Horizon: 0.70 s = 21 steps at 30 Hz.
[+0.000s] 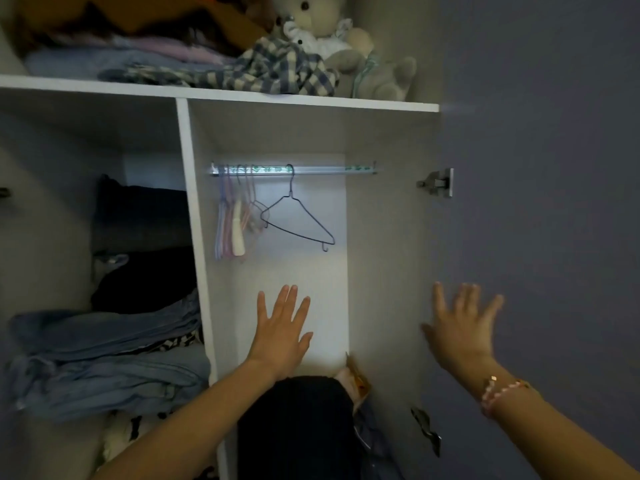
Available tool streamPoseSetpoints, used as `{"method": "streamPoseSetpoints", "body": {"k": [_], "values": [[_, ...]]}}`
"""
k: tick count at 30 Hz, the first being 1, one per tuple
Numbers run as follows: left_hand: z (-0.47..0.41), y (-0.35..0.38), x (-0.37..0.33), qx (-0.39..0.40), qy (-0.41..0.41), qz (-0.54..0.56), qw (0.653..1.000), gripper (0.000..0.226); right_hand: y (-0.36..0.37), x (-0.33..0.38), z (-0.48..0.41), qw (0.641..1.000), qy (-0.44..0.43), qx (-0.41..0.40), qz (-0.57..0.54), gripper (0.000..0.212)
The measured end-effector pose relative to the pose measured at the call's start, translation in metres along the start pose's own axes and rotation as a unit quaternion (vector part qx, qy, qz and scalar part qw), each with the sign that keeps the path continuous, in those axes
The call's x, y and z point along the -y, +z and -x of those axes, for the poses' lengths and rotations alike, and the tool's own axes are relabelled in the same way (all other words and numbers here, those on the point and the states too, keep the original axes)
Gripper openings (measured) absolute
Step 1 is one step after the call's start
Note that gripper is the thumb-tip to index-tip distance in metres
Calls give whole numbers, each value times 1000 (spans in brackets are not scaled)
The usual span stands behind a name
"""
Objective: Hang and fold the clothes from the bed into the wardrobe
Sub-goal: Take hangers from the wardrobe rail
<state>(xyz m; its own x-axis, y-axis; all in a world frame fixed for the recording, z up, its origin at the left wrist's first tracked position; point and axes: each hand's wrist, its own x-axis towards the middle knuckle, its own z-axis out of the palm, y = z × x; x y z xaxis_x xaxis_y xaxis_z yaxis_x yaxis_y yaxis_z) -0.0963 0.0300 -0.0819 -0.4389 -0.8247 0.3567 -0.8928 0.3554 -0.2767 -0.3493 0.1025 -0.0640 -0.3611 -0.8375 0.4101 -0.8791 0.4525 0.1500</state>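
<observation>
Left hand (282,329), right hand (462,327): fingers spread, grasping nothing, before wardrobe rail (294,169). Step, likely: fetching a hanger. Next: grip wire hanger (298,220).

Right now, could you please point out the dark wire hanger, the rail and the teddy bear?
dark wire hanger (291,187), head view, neck.
rail (311,169), head view, bare middle.
teddy bear (311,10), head view, head.
</observation>
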Motion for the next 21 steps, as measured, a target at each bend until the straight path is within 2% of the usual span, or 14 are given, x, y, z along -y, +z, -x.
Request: {"method": "streamPoseSetpoints", "body": {"k": [1, 3, 5, 7, 11, 15, 17, 19, 21], "values": [[-4, -3, 7, 15, -21, 17, 1000, 76, -13, 33, -11, 998, -28, 12, -55, 69], [-16, 0, 27, -24, -43, 11, 999, 87, -34, 89, -29, 981, -94, 22, -166, 63], [-25, 0, 44, -48, -64, 30, 996, 77, -49, 132, -50, 962, -127, 15, -243, 55], [-32, -1, 60, -59, -80, 48, 994, 61, -59, 164, -71, 949, -137, 13, -283, 52], [-62, -12, 87, -63, -82, 90, 991, 62, -64, 200, -133, 923, -98, 27, -372, 50], [-113, -13, 88, -60, -65, 163, 983, 64, -55, 213, -188, 920, -56, -5, -388, 48], [-148, -9, 79, -43, -81, 267, 959, 74, -48, 221, -215, 933, -69, -36, -352, 57], [-189, -4, 72, -33, -102, 368, 923, 66, -43, 230, -250, 952, -79, -65, -288, 70], [-215, 1, 66, -25, -114, 417, 901, 68, -36, 234, -279, 960, -64, -28, -270, 77]]}}
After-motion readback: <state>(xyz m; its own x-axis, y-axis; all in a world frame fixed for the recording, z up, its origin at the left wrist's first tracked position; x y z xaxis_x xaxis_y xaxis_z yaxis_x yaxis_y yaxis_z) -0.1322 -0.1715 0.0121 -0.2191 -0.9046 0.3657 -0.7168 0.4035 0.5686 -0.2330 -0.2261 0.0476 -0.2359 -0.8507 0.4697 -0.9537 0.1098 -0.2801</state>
